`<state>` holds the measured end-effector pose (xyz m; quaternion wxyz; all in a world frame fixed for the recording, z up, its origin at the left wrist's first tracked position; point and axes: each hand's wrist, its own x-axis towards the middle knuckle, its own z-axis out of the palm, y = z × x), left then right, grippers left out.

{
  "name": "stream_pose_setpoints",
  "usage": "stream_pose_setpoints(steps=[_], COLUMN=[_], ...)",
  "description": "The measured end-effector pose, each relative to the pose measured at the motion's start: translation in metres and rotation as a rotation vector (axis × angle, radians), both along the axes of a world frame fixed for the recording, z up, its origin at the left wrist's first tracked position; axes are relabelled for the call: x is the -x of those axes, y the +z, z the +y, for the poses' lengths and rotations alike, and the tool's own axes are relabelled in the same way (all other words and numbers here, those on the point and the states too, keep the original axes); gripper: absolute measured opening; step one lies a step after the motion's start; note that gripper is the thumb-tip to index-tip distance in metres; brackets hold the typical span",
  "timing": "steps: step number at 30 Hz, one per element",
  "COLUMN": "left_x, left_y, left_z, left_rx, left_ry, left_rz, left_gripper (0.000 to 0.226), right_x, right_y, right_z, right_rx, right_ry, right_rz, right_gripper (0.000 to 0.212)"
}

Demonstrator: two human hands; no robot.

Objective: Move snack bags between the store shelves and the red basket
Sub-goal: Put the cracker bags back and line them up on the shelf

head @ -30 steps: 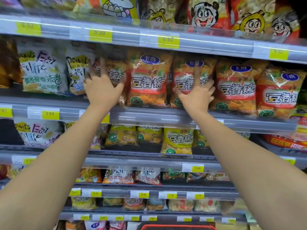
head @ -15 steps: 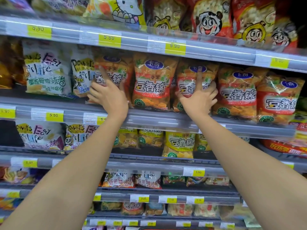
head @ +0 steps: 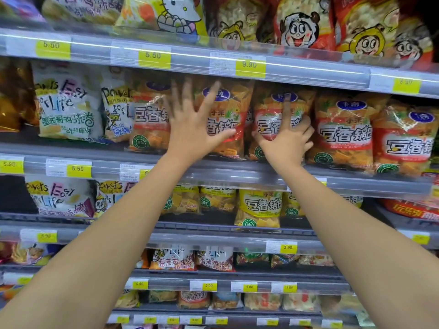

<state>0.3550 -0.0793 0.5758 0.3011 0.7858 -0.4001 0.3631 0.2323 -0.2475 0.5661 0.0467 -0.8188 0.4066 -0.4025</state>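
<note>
A row of orange snack bags stands on the shelf (head: 237, 173) at chest height. My left hand (head: 190, 129) is spread flat, fingers apart and blurred, over the gap between the first orange bag (head: 148, 124) and the second orange bag (head: 225, 103), holding nothing. My right hand (head: 287, 143) is on the third orange bag (head: 268, 108). Its index finger points up the bag's front, its thumb presses the front, and the other fingers curl around the bag's right edge. The red basket is out of view.
Two more orange bags (head: 344, 136) stand to the right. White snack bags (head: 64, 108) stand to the left. The shelf above (head: 190, 58) hangs low over the bag tops. Yellow bags (head: 259, 207) fill the shelf below, under my forearms.
My left hand has moved right, from the first orange bag toward the second, and has spread its fingers wide. My right hand has stayed on the third bag. The view has shifted down.
</note>
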Motion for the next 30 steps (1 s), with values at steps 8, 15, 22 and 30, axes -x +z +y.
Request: stream_pose_setpoints(steps=[8, 15, 22, 30], left_x=[0.024, 0.020, -0.001, -0.045], left_y=[0.010, 0.009, 0.000, -0.012], left_z=[-0.048, -0.055, 0.001, 0.039], left_rx=[-0.128, -0.140, 0.221, 0.170], left_ry=[0.161, 0.143, 0.180, 0.412], left_rz=[0.222, 0.248, -0.054, 0.439], left_gripper=[0.079, 0.087, 0.069, 0.097], right_x=[0.003, 0.005, 0.007, 0.003], right_y=[-0.005, -0.006, -0.006, -0.008], right_z=[-0.006, -0.008, -0.007, -0.008], right_rx=[0.004, 0.018, 0.010, 0.034], right_ry=[0.007, 0.033, 0.043, 0.022], right_rz=[-0.063, -0.061, -0.049, -0.057], right_gripper=[0.097, 0.097, 0.096, 0.098])
